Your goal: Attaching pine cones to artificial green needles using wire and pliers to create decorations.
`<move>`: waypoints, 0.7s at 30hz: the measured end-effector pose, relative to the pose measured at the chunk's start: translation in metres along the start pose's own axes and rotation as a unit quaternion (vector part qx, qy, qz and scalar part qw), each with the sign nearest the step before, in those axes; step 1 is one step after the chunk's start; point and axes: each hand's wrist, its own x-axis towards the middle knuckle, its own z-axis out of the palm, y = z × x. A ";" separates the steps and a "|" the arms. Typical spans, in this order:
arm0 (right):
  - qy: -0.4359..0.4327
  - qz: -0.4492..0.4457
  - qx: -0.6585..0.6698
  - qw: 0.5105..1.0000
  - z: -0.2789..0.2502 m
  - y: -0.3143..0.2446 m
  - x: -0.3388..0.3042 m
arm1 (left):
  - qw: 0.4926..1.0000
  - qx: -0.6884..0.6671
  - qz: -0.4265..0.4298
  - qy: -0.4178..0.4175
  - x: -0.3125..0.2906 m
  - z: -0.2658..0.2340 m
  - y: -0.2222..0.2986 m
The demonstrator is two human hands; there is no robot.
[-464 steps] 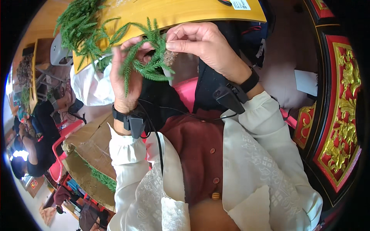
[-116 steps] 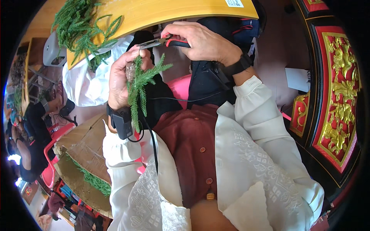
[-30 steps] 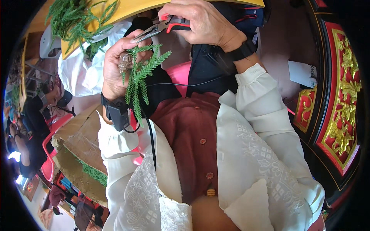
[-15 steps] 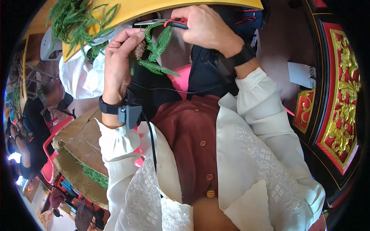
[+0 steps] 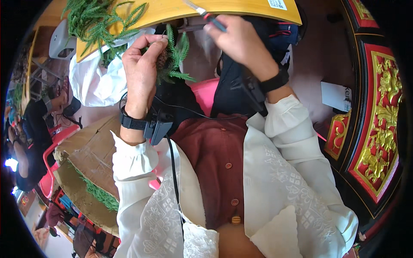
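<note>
My left hand [image 5: 140,69] is closed, pinching an artificial pine sprig [image 5: 177,53] near its top, between thumb and forefinger. A small brown pine cone [image 5: 162,60] hangs at the sprig, partly behind my fingers. To the right, my right hand [image 5: 244,43] is closed around slim silver pliers [image 5: 205,14] with red and black grips. Their tip points up and left over the yellow table [image 5: 254,5], apart from the sprig. The right fingers are slightly blurred. Loose green pine branches [image 5: 88,23] lie on the table's left end.
Below the table edge hangs a white plastic bag [image 5: 94,84]. An open cardboard box [image 5: 88,150] with green foliage stands at my left, beside a pink chair [image 5: 48,165]. A carved red and gold panel [image 5: 380,124] rises on the right. Other people are at far left.
My right hand has drawn the pliers up and right, away from the sprig to above the table edge. My left hand still pinches the sprig, slightly further right and turned.
</note>
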 end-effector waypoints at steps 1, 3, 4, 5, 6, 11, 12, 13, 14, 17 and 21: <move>0.011 -0.013 0.019 1.000 -0.007 0.002 0.002 | 1.000 -0.006 0.002 0.005 0.000 0.001 0.000; 0.023 -0.026 0.039 0.999 -0.008 0.002 0.002 | 1.000 -0.012 0.004 0.010 0.001 0.001 0.000; -0.004 -0.052 0.067 0.996 -0.002 0.001 -0.001 | 1.000 -0.016 0.005 0.010 0.000 0.001 -0.001; -0.030 -0.078 0.094 0.992 0.002 -0.002 -0.005 | 1.000 -0.019 0.005 0.011 -0.001 0.000 -0.002; -0.053 -0.099 0.072 0.991 0.004 -0.008 -0.010 | 1.000 -0.022 0.005 0.010 -0.001 0.000 -0.002; -0.102 -0.091 -0.014 0.990 0.011 -0.013 -0.017 | 0.999 -0.020 0.029 0.034 0.000 0.000 -0.002; -0.103 -0.082 -0.016 0.991 0.010 -0.013 -0.016 | 0.998 -0.022 0.036 0.040 -0.001 0.001 -0.002; -0.103 -0.073 -0.019 0.992 0.010 -0.013 -0.016 | 0.998 -0.024 0.043 0.046 -0.001 0.002 -0.002; -0.104 -0.064 -0.022 0.992 0.009 -0.013 -0.015 | 0.997 -0.025 0.050 0.052 -0.001 0.003 -0.001; -0.102 -0.063 -0.019 0.993 0.007 -0.016 -0.015 | 0.997 0.013 0.060 0.050 -0.003 0.004 0.000; -0.104 -0.071 -0.009 0.992 0.010 -0.014 -0.014 | 0.996 0.035 0.060 0.051 -0.004 0.006 0.000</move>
